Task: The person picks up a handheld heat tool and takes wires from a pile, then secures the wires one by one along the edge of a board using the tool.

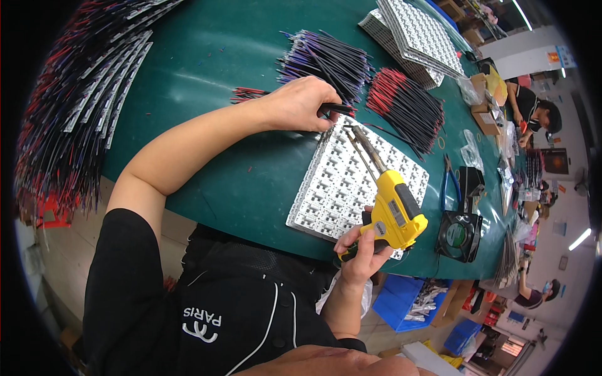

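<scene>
The person's right hand (362, 254) is gripping a yellow-and-black plastic soldering gun (399, 212) by its handle, over a flat white panel of small circuit boards (323, 200) on the green tabletop (200, 66). Apart from it, the left hand (304, 104) is pinching slim black wires (338, 108) near the panel's far edge. The gun is probably feeling stiff and fairly weighty, its metal barrel (371, 150) likely hot, so the handle is offering the safest hold; the wires are seeming light, springy.
</scene>
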Available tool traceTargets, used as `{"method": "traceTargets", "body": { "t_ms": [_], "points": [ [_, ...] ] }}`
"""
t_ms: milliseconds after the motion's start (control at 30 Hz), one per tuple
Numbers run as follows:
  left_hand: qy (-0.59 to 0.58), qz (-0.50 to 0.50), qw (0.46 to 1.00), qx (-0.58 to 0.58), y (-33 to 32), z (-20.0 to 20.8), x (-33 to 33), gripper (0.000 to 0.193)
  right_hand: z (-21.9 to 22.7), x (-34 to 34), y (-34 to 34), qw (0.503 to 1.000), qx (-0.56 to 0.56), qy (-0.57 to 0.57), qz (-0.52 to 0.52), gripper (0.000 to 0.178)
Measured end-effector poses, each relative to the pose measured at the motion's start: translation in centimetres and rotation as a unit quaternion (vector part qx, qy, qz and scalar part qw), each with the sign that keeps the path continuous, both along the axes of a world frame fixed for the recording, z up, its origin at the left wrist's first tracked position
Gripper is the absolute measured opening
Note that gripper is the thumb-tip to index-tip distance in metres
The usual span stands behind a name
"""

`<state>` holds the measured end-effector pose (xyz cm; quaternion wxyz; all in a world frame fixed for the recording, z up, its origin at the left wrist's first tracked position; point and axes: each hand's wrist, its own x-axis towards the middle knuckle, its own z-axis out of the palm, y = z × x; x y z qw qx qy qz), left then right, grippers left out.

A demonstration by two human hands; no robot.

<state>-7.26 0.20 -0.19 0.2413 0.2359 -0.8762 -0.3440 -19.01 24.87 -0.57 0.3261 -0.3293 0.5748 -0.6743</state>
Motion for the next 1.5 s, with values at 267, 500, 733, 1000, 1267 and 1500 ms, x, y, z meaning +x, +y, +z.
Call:
{"method": "traceTargets", "body": {
  "t_ms": [267,500,733,1000,1267,1500],
  "points": [
    [-0.016,-0.016,1.0,-0.001,-0.2,0.1,0.2,0.018,0.1,0.1,0.1,1.0,-0.004,0.01,-0.011,0.028],
    [0.104,0.078,0.991,-0.038,-2.1,1.2,1.6,0.015,1.2,0.3,1.2,0.999,-0.031,-0.028,-0.019,0.034],
    [0.06,0.039,0.997,0.022,0.6,3.5,2.0,0.014,1.4,0.7,2.1,0.998,-0.049,-0.037,-0.035,0.044],
    [-0.005,0.012,0.988,0.152,1.3,0.9,0.9,0.015,0.7,1.7,2.2,0.999,-0.031,-0.021,-0.032,0.042],
    [-0.014,0.059,0.988,0.139,1.7,1.3,0.9,0.013,0.3,1.7,2.0,0.999,-0.035,-0.005,0.008,0.037],
    [-0.02,0.048,0.99,0.13,1.8,1.0,0.9,0.014,0.0,1.7,1.8,1.0,-0.021,-0.001,0.015,0.031]
  ]
}}
